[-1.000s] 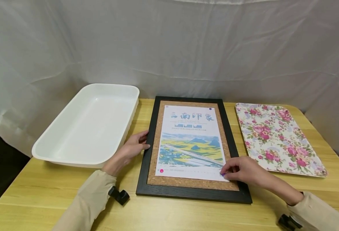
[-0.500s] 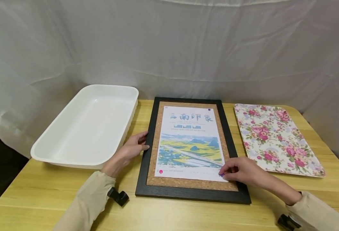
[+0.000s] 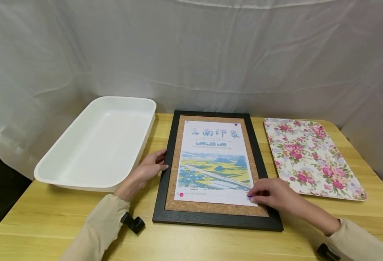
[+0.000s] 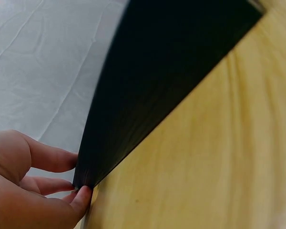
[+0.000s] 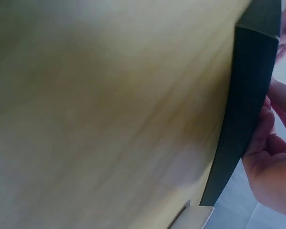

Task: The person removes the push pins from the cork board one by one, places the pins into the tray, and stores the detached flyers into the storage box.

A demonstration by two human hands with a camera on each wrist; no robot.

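Observation:
A black-framed cork board (image 3: pixel 211 220) lies flat on the wooden table, with a printed poster (image 3: pixel 215 163) on its cork. A pink thumbtack (image 3: pixel 181 195) marks the poster's near left corner and a dark blue one (image 3: pixel 236 124) its far right corner. My right hand (image 3: pixel 274 194) pinches a purple thumbtack (image 3: pixel 250 198) between thumb and forefinger at the near right corner. On the other side, my left hand (image 3: pixel 150 166) touches the frame's outer left edge with its fingertips and thumb. The left wrist view shows these fingers (image 4: pixel 57 160) against the dark frame side.
A deep white plastic tray (image 3: pixel 93 141) stands left of the board, its rim above my left wrist. Right of the board lies a floral tray (image 3: pixel 315 159), close to my right forearm. Grey cloth (image 3: pixel 198 54) hangs behind the table (image 3: pixel 191 243).
The head view has shifted slightly. My right hand stays at the poster's near right corner with the purple thumbtack, and my left hand keeps its place at the frame edge.

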